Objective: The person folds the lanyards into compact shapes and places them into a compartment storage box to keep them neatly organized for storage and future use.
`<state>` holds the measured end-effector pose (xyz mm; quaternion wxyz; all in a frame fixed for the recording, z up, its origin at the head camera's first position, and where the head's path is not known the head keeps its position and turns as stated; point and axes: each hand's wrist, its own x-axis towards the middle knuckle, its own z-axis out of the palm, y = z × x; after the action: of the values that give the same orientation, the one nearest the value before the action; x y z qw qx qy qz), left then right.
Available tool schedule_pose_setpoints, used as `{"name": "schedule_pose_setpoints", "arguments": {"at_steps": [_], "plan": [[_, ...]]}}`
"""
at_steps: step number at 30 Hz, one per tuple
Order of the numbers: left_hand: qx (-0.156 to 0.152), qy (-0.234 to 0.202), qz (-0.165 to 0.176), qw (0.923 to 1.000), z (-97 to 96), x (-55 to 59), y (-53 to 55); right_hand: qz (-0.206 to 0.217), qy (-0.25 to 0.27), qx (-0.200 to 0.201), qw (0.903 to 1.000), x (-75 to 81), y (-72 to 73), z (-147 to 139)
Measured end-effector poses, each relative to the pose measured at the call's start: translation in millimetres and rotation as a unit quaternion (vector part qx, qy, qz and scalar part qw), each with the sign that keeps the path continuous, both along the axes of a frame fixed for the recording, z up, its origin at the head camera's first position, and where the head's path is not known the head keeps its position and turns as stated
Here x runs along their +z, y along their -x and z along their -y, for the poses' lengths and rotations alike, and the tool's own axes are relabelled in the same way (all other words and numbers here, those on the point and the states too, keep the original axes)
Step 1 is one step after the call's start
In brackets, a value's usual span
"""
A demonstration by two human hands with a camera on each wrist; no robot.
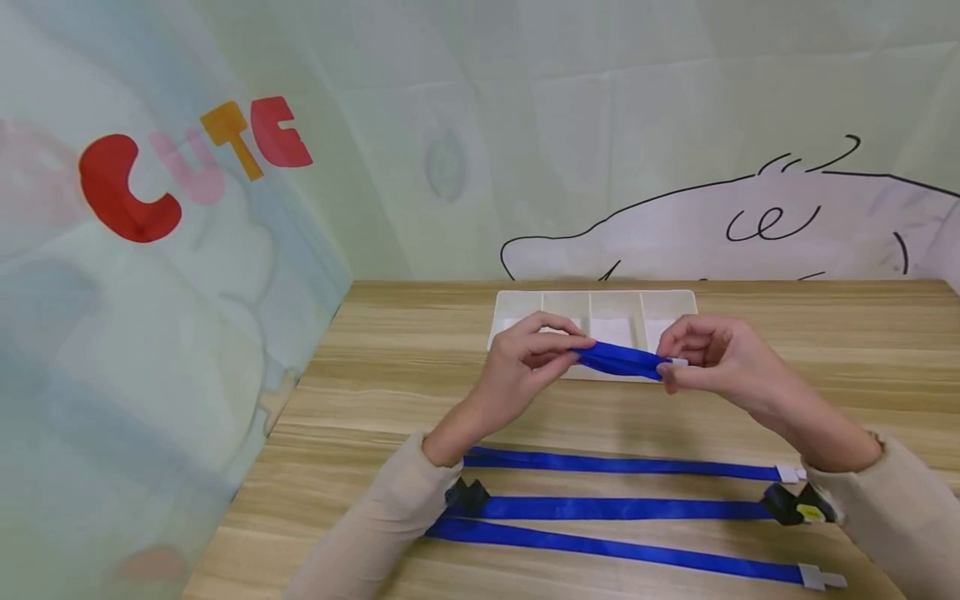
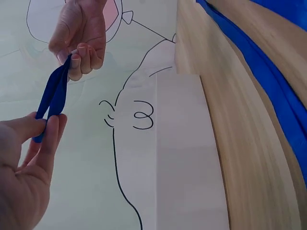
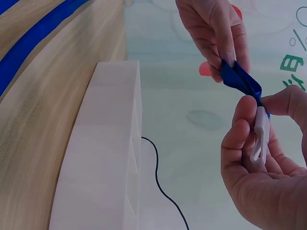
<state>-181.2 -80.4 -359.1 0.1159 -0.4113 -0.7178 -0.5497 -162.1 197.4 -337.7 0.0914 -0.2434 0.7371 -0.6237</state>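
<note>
A folded blue lanyard (image 1: 622, 360) is held up in the air, just above the front of a white tray (image 1: 517, 305). My left hand (image 1: 527, 352) pinches its folded end between thumb and fingers. At the other end my right hand (image 1: 712, 354) grips the strap next to its white plastic clip (image 3: 259, 136). In the right wrist view the clip lies over the curled fingers, and the strap looks slightly twisted beside it. The left wrist view shows the doubled strap (image 2: 58, 93) stretched between both hands, its layers a little apart.
Three more blue lanyards lie stretched across the wooden table: a far one (image 1: 622, 466), a middle one (image 1: 622, 508) and a near one (image 1: 622, 551). White clips show at the right on two. The divided tray stands near the back wall, which carries a printed cloth (image 1: 420, 192).
</note>
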Motion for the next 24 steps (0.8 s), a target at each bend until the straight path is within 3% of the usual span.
{"name": "schedule_pose_setpoints", "arguments": {"at_steps": [10, 19, 24], "plan": [[-0.013, -0.073, 0.093, 0.9929, -0.4, -1.6, -2.7, -0.01, -0.008, -0.018, 0.9998, 1.4, -1.8, 3.7], [-0.001, -0.032, 0.152, 0.9879, 2.2, -1.3, -2.5, -0.023, -0.02, -0.016, 0.9994, 3.1, -1.9, 3.9], [-0.008, -0.046, 0.193, 0.9802, 1.1, -0.5, -1.8, -0.025, -0.019, -0.007, 0.9995, 4.0, -1.0, 4.5]]}}
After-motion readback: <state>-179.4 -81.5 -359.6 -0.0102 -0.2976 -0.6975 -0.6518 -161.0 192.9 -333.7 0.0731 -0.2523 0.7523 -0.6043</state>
